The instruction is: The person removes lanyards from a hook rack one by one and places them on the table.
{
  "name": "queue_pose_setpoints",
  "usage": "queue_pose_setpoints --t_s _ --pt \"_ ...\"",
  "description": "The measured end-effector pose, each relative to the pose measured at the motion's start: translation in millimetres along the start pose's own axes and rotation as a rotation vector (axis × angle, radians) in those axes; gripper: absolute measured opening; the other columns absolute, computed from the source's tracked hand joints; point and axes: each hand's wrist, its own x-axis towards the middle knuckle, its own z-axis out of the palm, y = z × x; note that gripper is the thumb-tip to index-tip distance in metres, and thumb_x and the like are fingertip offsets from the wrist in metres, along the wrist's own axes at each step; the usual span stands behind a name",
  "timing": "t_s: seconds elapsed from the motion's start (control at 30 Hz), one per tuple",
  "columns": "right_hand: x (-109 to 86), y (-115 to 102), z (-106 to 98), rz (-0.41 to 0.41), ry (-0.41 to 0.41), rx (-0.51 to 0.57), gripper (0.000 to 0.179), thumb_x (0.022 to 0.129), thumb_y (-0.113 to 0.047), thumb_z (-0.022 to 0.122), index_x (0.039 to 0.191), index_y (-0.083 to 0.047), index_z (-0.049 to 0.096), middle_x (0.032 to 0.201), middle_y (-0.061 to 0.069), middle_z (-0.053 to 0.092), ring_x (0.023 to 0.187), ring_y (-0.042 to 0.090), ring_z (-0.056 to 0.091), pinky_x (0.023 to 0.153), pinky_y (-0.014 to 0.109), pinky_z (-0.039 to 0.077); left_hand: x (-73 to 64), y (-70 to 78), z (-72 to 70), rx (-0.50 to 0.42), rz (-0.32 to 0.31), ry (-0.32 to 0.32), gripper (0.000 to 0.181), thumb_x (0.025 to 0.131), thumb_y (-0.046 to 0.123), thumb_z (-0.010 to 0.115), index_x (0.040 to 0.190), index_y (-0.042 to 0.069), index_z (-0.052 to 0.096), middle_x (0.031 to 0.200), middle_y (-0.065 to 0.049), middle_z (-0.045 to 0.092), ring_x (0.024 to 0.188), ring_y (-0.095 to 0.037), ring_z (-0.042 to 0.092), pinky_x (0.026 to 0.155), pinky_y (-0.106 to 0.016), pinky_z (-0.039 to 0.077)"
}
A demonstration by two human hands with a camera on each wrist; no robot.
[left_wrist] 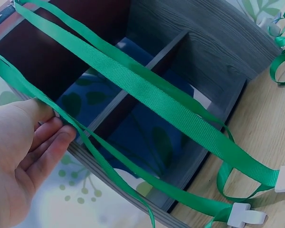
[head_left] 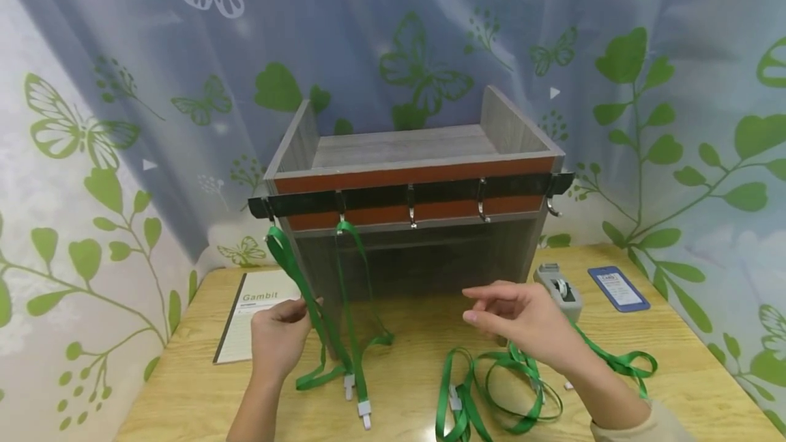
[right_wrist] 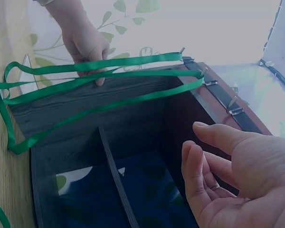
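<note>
Two green lanyards hang from a black hook rail [head_left: 381,198] on the front of a grey wooden shelf unit [head_left: 399,145]. One green lanyard [head_left: 288,261] is on the leftmost hook; the other lanyard [head_left: 364,360] hangs from the hook beside it. At the left lanyard's strap, my left hand [head_left: 279,333] pinches it between thumb and fingers, partly hidden by the ribbon in the left wrist view. My right hand [head_left: 522,319] is held in the air before the unit's right side, fingers loosely bent, nothing in them. White plastic clips [head_left: 364,411] end the hanging lanyards.
More green lanyards [head_left: 473,404] lie looped on the wooden table [head_left: 405,387] below my right hand. A tape dispenser [head_left: 561,292] and a blue card holder [head_left: 619,288] are to the right. On the left lies a notebook [head_left: 236,333]. Bare hooks [head_left: 412,215] line the rail's right part.
</note>
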Motion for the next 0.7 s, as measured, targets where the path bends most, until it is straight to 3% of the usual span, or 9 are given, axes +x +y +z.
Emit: queue_pose_setpoints --t_s 0.3,0.5,0.7 --pt "-2.2 9.8 -12.2 0.054 0.111 -0.045 0.032 0.091 -0.017 0.074 0.119 -0.002 0.069 0.088 0.001 0.068 0.069 0.016 0.068 0.064 0.032 0.058 -0.3 -0.6 2.5 -0.017 -0.009 0.022 0.014 0.082 0.006 0.081 0.09 -0.005 0.077 0.082 -0.018 0.076 0.064 0.0 0.066 0.058 -0.015 0.054" --pt "-1.7 13.5 -20.1 0.039 0.22 -0.067 0.028 0.09 -0.018 0.075 0.112 -0.001 0.07 0.084 -0.004 0.065 0.069 0.013 0.067 0.066 0.03 0.058 -1.0 2.0 1.8 0.009 0.002 0.015 0.016 0.084 0.009 0.08 0.091 -0.005 0.077 0.082 -0.017 0.076 0.064 0.001 0.065 0.058 -0.015 0.053" --pt "-1.2 16.4 -28.5 0.097 0.301 -0.103 0.033 0.09 -0.026 0.076 0.111 -0.001 0.07 0.078 -0.006 0.064 0.069 0.017 0.064 0.06 0.028 0.052 -1.8 2.1 0.6 0.012 -0.018 0.015 0.016 0.084 0.01 0.08 0.092 -0.004 0.077 0.083 -0.017 0.076 0.065 0.001 0.065 0.059 -0.015 0.053"
